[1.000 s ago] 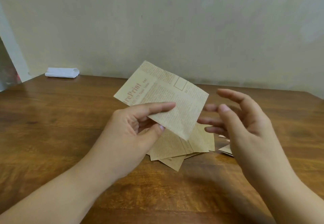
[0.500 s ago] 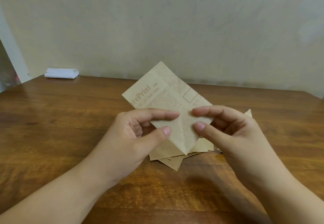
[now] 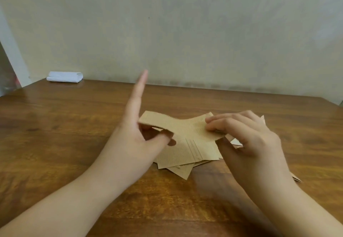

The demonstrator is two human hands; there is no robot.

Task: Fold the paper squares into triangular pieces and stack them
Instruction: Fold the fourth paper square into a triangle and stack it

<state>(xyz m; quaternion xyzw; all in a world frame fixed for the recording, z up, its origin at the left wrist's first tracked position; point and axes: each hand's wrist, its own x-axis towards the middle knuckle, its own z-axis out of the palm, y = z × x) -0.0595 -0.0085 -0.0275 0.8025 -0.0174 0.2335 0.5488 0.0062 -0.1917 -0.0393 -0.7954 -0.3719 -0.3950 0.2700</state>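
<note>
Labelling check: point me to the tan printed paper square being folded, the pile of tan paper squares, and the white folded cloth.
tan printed paper square (image 3: 187, 128), head view, curved middle.
pile of tan paper squares (image 3: 187, 153), head view, top sheet.
white folded cloth (image 3: 65, 76), head view, centre.

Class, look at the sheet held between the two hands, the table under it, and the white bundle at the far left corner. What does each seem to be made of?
Held sheet: thin tan paper, matte, newspaper-style print; it bends between the hands.
Table: wood or wood veneer, brown grain showing, with a soft sheen.
White bundle: folded cloth or tissue, probably; too far to tell which.
</note>
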